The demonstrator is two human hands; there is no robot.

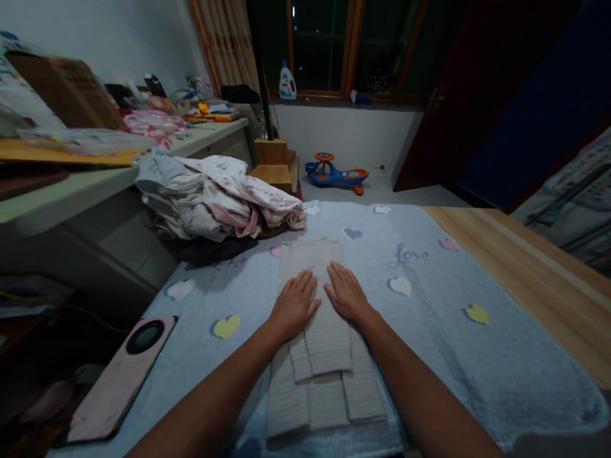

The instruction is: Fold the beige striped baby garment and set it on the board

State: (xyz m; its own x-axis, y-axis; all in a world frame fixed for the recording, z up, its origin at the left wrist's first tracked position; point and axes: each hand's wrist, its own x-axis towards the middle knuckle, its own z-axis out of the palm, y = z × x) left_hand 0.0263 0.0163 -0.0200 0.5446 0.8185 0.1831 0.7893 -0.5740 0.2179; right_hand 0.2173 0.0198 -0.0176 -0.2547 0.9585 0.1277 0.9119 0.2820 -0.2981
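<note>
One blue heart-print quilt (pixel 429 362) fills my view, with a heap of crumpled clothes (pixel 219 203) lying unfolded at its far edge. Mid-quilt, a beige ribbed garment (pixel 329 337) lies folded in layers. The left hand (pixel 293 305) and right hand (pixel 348 294) press on it, fingers flat and released, grasping nothing.

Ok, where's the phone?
In the head view, the pink phone lies at the near left edge of the blue blanket, left of the left hand and the folded grey cloth.

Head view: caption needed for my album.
Left hand and right hand press folded grey ribbed cloth on a blue heart-patterned blanket.
</note>
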